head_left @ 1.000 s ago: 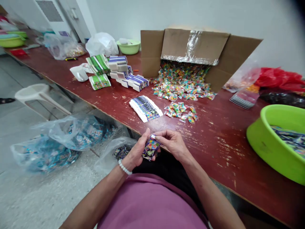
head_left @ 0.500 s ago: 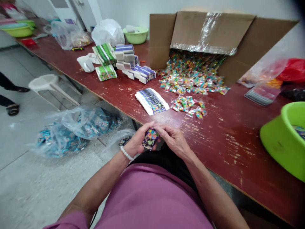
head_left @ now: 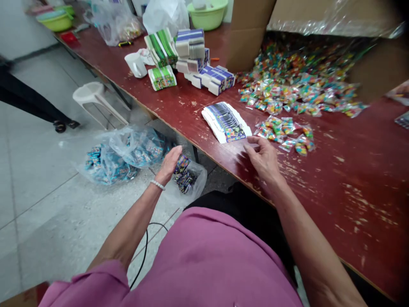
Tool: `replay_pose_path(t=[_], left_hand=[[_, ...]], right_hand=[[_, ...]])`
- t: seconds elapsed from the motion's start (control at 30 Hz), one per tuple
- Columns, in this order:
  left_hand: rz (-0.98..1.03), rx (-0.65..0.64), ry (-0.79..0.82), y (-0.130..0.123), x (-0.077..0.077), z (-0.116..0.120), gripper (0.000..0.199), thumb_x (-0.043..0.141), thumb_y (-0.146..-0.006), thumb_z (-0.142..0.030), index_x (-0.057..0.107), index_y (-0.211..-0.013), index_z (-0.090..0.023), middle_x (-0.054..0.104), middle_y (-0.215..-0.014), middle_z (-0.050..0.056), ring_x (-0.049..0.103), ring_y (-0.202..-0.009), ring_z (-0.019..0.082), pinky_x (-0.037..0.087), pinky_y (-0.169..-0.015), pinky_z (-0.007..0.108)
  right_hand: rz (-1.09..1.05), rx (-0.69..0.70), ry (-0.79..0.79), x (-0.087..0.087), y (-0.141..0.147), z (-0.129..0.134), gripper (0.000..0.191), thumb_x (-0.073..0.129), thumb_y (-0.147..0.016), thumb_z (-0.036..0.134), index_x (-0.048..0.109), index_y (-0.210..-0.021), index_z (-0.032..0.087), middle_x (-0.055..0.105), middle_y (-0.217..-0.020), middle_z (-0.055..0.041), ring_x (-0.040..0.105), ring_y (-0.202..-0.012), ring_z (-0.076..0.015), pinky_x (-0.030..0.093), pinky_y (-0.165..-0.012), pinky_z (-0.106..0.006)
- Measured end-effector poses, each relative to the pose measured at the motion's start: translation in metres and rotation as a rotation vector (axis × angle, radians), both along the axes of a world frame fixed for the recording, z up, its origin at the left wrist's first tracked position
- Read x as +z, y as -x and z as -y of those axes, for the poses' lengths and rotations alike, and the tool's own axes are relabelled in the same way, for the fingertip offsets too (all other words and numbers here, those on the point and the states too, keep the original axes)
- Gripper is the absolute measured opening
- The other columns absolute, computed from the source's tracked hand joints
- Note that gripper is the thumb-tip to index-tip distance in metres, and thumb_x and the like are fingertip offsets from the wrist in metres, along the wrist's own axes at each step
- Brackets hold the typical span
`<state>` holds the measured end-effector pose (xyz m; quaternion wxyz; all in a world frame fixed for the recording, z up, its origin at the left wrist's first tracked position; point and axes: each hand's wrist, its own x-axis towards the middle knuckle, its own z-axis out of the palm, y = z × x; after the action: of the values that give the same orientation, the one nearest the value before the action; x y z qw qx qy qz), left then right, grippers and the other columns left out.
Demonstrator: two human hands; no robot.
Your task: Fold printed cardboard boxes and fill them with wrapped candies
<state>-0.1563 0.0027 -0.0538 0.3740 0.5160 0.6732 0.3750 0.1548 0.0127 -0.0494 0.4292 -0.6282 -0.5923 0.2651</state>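
below, left hand (head_left: 170,164) holds packet (head_left: 182,163) (table-edge).

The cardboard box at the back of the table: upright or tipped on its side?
Tipped on its side. The cardboard box has its opening facing the person, and wrapped candies spill from it across the table.

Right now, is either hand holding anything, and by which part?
The left hand holds a small colourful packet by its edge, over the clear bag on the floor. The right hand rests on the table, apparently holding nothing.
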Motion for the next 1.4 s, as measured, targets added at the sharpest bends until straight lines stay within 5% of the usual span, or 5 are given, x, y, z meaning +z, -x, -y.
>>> replay_pose_path(t=[0.5, 0.83, 0.97, 1.2, 1.4], left_hand=[[-0.861, -0.413, -0.304, -0.116, 0.006, -0.075, 0.06, 0.055, -0.092, -0.051, 0.05, -0.143, -0.02, 0.056, -0.12, 0.016, 0.052, -0.107, 0.032, 0.043, -0.087, 0.04], [-0.832, -0.359, -0.303, -0.113, 0.005, -0.072, 0.058, 0.058, -0.089, -0.055, 0.055, -0.138, -0.024, 0.057, -0.112, 0.013, 0.056, -0.1, 0.03, 0.045, -0.082, 0.037], [-0.525, -0.204, -0.391, -0.101, 0.035, -0.063, 0.054, 0.064, -0.085, -0.052, 0.062, -0.129, -0.021, 0.058, -0.114, 0.013, 0.055, -0.108, 0.03, 0.044, -0.093, 0.039], [0.775, -0.981, 0.458, -0.098, 0.068, -0.023, 0.061, 0.069, -0.075, -0.064, 0.067, -0.108, -0.012, 0.073, -0.095, 0.013, 0.07, -0.088, 0.029, 0.052, -0.075, 0.036], [1.008, -0.915, 0.512, -0.109, 0.062, 0.012, 0.052, 0.085, -0.067, -0.048, 0.066, -0.101, -0.012, 0.073, -0.085, 0.01, 0.074, -0.071, 0.025, 0.056, -0.064, 0.031]], right_hand=[[0.477, -0.206, 0.345, 0.001, 0.024, -0.067, 0.051, 0.062, -0.088, 0.053, 0.056, -0.122, 0.016, 0.05, -0.127, -0.0217, 0.06, -0.11, -0.0395, 0.046, -0.089, -0.05], [-0.181, -0.295, 0.022, -0.009, 0.015, -0.062, 0.03, 0.065, -0.078, 0.043, 0.059, -0.095, 0.018, 0.064, -0.099, -0.01, 0.06, -0.094, -0.0271, 0.046, -0.086, -0.041], [-0.31, -0.171, 0.02, 0.01, 0.0, -0.041, 0.033, 0.058, -0.082, 0.051, 0.06, -0.088, 0.019, 0.063, -0.078, -0.0017, 0.055, -0.064, -0.0162, 0.045, -0.061, -0.028], [-0.695, 0.307, 0.102, 0.066, 0.01, 0.008, 0.031, 0.076, -0.077, 0.046, 0.065, -0.09, 0.019, 0.058, -0.07, 0.0029, 0.038, -0.049, -0.007, 0.029, -0.045, -0.021], [-0.851, 0.372, 0.155, 0.085, 0.027, 0.031, 0.029, 0.076, -0.08, 0.04, 0.064, -0.097, 0.02, 0.061, -0.078, 0.0014, 0.048, -0.054, -0.008, 0.039, -0.047, -0.021]])
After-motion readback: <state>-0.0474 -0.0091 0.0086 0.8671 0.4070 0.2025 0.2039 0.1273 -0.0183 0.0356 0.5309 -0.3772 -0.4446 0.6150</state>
